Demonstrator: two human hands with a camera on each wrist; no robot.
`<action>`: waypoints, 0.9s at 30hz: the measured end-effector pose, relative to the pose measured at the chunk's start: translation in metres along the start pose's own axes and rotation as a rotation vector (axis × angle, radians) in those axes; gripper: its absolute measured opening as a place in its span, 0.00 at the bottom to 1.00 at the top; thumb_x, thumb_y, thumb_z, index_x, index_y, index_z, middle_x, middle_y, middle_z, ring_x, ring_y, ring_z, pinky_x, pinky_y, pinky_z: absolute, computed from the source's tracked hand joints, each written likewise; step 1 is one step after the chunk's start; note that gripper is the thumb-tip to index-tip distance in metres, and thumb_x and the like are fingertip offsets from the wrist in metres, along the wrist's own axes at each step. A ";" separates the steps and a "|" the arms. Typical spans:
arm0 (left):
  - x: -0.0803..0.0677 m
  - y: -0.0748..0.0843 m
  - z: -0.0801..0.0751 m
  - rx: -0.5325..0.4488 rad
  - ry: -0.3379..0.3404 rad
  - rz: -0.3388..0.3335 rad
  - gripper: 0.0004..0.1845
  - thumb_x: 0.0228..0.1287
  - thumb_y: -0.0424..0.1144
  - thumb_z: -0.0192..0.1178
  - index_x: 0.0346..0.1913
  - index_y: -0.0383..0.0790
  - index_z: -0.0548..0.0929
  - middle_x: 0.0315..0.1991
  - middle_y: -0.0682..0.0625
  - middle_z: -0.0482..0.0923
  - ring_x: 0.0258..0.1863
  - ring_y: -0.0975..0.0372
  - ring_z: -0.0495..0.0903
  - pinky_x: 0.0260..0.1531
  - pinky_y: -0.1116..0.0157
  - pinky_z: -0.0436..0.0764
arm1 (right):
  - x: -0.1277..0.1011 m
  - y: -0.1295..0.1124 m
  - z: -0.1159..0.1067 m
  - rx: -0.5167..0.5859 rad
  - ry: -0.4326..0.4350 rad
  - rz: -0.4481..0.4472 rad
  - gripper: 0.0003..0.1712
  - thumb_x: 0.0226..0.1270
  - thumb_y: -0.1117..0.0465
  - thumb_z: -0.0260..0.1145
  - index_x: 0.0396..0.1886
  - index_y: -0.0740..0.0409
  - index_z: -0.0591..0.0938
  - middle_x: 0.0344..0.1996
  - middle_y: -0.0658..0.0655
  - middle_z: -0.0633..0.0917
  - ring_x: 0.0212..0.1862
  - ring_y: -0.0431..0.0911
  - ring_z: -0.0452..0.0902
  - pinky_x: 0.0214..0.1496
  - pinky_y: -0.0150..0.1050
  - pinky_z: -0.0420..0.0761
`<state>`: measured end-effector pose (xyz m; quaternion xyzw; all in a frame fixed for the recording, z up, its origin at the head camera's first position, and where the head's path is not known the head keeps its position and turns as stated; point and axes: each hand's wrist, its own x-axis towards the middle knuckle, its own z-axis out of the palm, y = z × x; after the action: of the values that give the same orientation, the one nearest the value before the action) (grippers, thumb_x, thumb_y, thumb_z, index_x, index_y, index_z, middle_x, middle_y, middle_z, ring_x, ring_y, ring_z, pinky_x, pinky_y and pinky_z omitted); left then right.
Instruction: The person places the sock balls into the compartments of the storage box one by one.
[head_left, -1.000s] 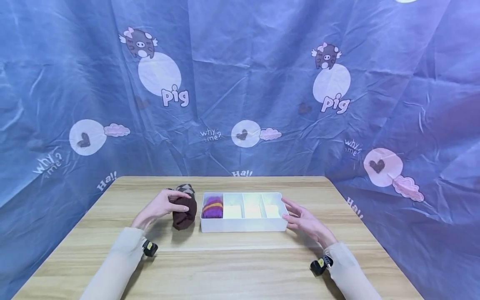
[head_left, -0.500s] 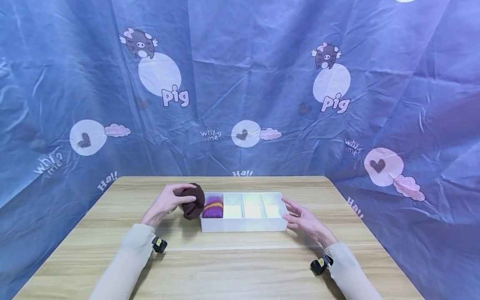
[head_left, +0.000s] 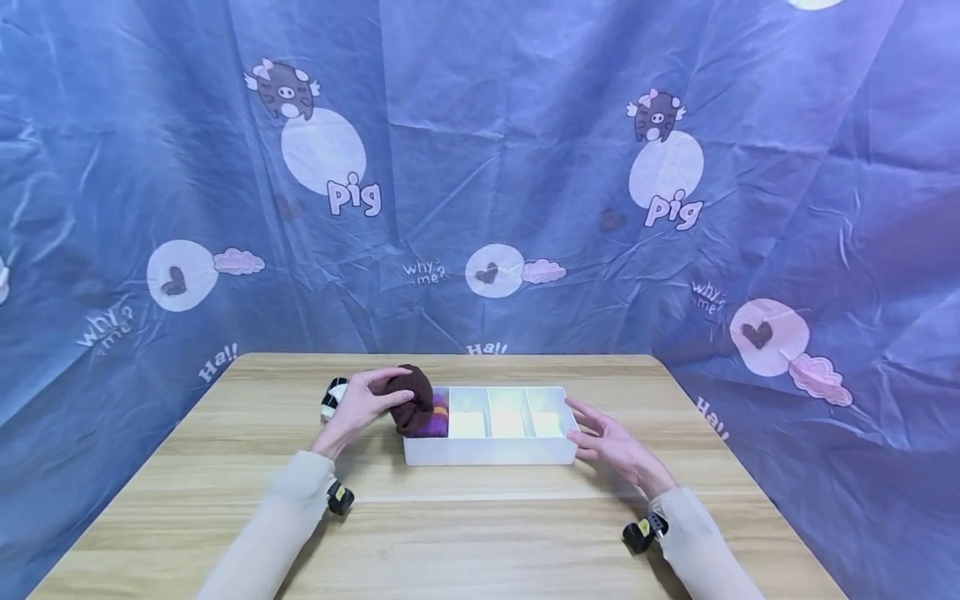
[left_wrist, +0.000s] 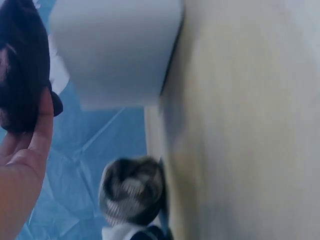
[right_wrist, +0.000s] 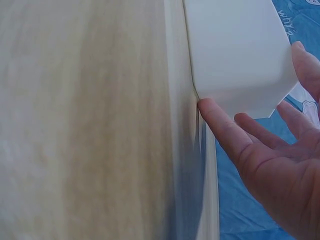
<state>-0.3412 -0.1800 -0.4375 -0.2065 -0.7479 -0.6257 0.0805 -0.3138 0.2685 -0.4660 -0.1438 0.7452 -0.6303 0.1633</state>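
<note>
A: Status of the hands?

B: My left hand (head_left: 358, 406) is curled around a dark brown rolled sock (head_left: 411, 398), holding it over the left end of the white divided box (head_left: 487, 452), just above the purple striped sock (head_left: 438, 423) already in the first compartment. My right hand (head_left: 609, 439) is relaxed and spread, fingers resting against the box's right end wall on the counter (head_left: 480, 533).

A: Risks?

B: I judge the first slot is taken; dropping here would stack the brown roll on the purple one and it could tumble out or unroll. A black-and-white sock roll (head_left: 333, 399) sits on the counter behind my left hand; my wrist could knock it.
</note>
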 end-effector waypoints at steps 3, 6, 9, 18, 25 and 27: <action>0.000 -0.003 0.010 -0.014 0.003 0.008 0.22 0.56 0.35 0.71 0.55 0.35 0.83 0.46 0.41 0.86 0.38 0.69 0.84 0.37 0.75 0.81 | 0.000 0.000 0.000 -0.005 -0.003 -0.005 0.44 0.72 0.59 0.61 0.80 0.53 0.48 0.75 0.75 0.47 0.69 0.62 0.63 0.62 0.42 0.78; 0.001 -0.004 0.018 -0.038 0.007 0.022 0.22 0.57 0.32 0.70 0.56 0.32 0.81 0.50 0.37 0.84 0.44 0.68 0.84 0.45 0.74 0.81 | 0.000 0.000 0.000 0.001 -0.011 -0.013 0.44 0.72 0.60 0.61 0.79 0.54 0.47 0.75 0.75 0.47 0.69 0.61 0.64 0.62 0.42 0.78; 0.003 -0.003 0.027 -0.047 0.011 0.025 0.22 0.59 0.30 0.68 0.57 0.29 0.80 0.53 0.33 0.82 0.46 0.67 0.83 0.45 0.74 0.81 | 0.000 0.000 0.001 0.009 -0.018 -0.021 0.44 0.73 0.61 0.61 0.79 0.55 0.47 0.74 0.76 0.47 0.68 0.59 0.66 0.62 0.43 0.78; 0.013 0.004 0.048 -0.068 0.022 -0.004 0.22 0.59 0.30 0.68 0.58 0.33 0.80 0.55 0.35 0.81 0.47 0.64 0.81 0.44 0.74 0.80 | 0.000 -0.001 0.001 0.021 -0.011 -0.028 0.45 0.72 0.61 0.61 0.79 0.55 0.47 0.74 0.76 0.48 0.64 0.53 0.70 0.60 0.40 0.79; 0.019 0.006 0.062 -0.052 0.012 -0.018 0.24 0.57 0.33 0.71 0.58 0.37 0.81 0.56 0.40 0.81 0.46 0.62 0.81 0.36 0.76 0.79 | 0.000 0.000 0.002 0.036 -0.021 -0.023 0.45 0.72 0.61 0.61 0.79 0.55 0.46 0.74 0.76 0.47 0.65 0.53 0.70 0.61 0.40 0.79; 0.020 0.009 0.066 -0.034 0.001 -0.021 0.25 0.57 0.31 0.70 0.59 0.36 0.80 0.57 0.38 0.81 0.51 0.57 0.81 0.42 0.74 0.80 | 0.000 0.000 0.002 0.041 -0.021 -0.026 0.45 0.72 0.61 0.61 0.79 0.55 0.46 0.74 0.76 0.47 0.66 0.55 0.69 0.61 0.41 0.79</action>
<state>-0.3468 -0.1107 -0.4351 -0.1995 -0.7391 -0.6394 0.0707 -0.3126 0.2670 -0.4663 -0.1569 0.7285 -0.6458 0.1659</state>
